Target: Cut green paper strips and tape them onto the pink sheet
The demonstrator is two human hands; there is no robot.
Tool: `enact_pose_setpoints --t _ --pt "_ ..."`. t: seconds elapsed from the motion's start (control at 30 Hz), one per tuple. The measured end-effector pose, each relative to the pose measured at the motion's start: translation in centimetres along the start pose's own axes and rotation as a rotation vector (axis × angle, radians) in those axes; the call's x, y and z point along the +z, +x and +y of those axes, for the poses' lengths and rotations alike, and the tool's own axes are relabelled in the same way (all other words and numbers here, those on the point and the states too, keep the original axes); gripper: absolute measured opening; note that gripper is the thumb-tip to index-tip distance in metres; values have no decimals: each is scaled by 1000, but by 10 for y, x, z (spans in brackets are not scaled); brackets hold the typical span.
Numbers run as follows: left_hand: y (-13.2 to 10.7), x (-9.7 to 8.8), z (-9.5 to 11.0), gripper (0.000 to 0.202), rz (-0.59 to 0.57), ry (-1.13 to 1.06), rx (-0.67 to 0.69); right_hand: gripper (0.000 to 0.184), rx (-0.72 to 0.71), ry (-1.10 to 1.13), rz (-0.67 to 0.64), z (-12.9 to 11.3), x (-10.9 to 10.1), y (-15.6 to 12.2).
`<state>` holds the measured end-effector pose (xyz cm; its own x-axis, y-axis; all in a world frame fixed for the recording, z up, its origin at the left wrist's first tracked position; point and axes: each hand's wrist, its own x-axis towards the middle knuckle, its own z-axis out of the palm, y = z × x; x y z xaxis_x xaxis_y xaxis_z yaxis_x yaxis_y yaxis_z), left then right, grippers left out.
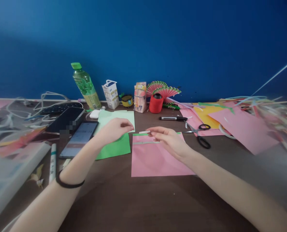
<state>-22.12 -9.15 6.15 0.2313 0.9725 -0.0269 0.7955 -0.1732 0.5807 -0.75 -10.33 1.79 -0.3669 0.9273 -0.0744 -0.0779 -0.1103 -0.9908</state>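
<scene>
Two bare hands are working above a dark brown table (134, 204). The right hand (171, 141) is pinching a tiny, thin, pale strip (143, 132) between its thumb and fingers. That strip is sticking out to the left, near the top edge of a flat pink paper sheet (155, 166). The pink sheet is lying on the table, under the right hand, with a green band (138, 135) running along its top edge and a thin grey stripe (143, 142) just below.

The left hand (115, 129) is hovering over a pale green paper sheet (113, 116) and a bright green paper sheet (119, 146). Its fingers are bending, and I cannot tell if the tips are touching. A black round band (69, 185) is going around that wrist.

A flat dark phone (80, 138) is lying left of the green sheets, with a white round marker (52, 162) near it. Scissors with black handles (197, 131) are lying right of the pink sheet, and a black marker (172, 119) is resting behind. By the blue wall (143, 38), a green plastic bottle (87, 85), a white box-shaped carton (111, 96) and a red round spool (156, 104) are standing.
</scene>
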Motion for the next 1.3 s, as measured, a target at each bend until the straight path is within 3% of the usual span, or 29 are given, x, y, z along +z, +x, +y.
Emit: enact_pose_setpoints --t 0.13,0.4,0.5,0.67,0.9,1.07,1.3 --pt "0 9 4 24 -26 -135 45 19 10 26 -23 0 1 -1" --pt "-3 14 8 18 -105 -99 49 21 7 48 -53 2 1 -1" --pt "-3 14 10 19 -134 -59 46 19 -54 -116 -17 -1 2 0" --pt "-4 14 13 19 -161 44 56 9 -292 -583 114 -5 10 1" --pt "-1 16 9 18 -176 112 72 14 -306 -665 191 4 5 11" --pt "4 18 0 17 -228 105 137 15 -256 -775 73 8 2 14" --pt "8 24 -7 22 -278 120 152 14 -230 -768 24 19 6 16"
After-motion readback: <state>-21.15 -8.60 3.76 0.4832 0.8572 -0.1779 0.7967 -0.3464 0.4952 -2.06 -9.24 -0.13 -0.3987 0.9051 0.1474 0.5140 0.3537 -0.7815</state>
